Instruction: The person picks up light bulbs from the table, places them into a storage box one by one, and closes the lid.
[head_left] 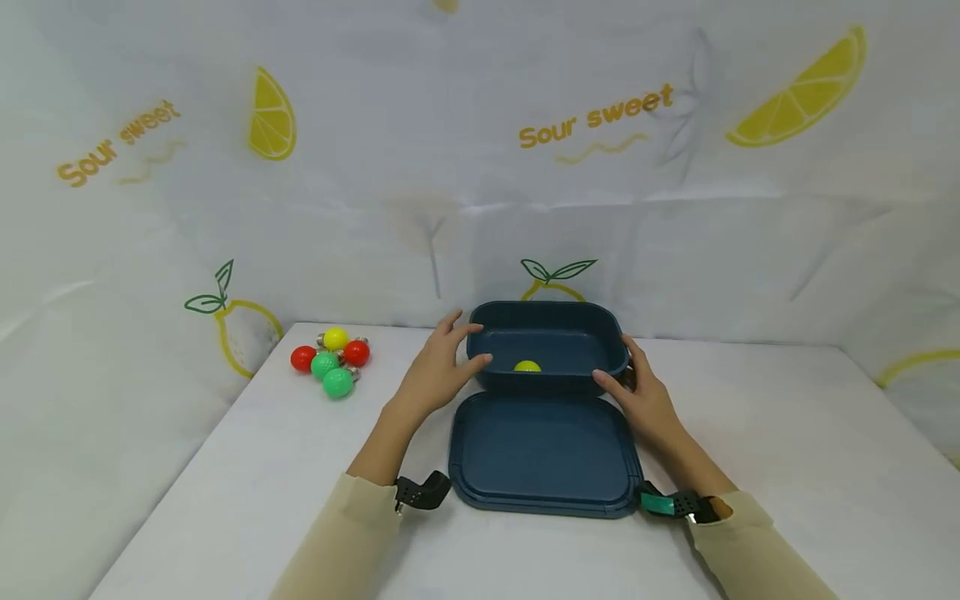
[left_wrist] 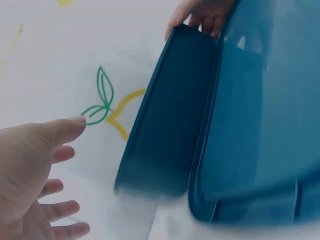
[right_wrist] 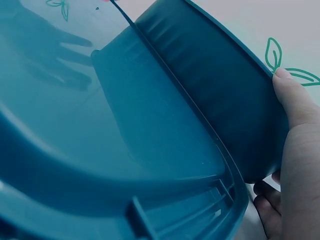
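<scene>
Right hand (head_left: 648, 402): I grip the box (head_left: 543, 384) by its right end | left hand (head_left: 437, 367): fingers spread, beside its left end | box: just beyond the lid (head_left: 546, 458), yellow ball (head_left: 527, 367) inside | care: keep it level, steady both ends

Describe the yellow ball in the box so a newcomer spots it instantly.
On the white table, find the open blue box beyond the lid. Inside, partly hidden by the front wall, is the yellow ball. No other ball shows there; the other yellow one sits left, among red and green ones.
</scene>
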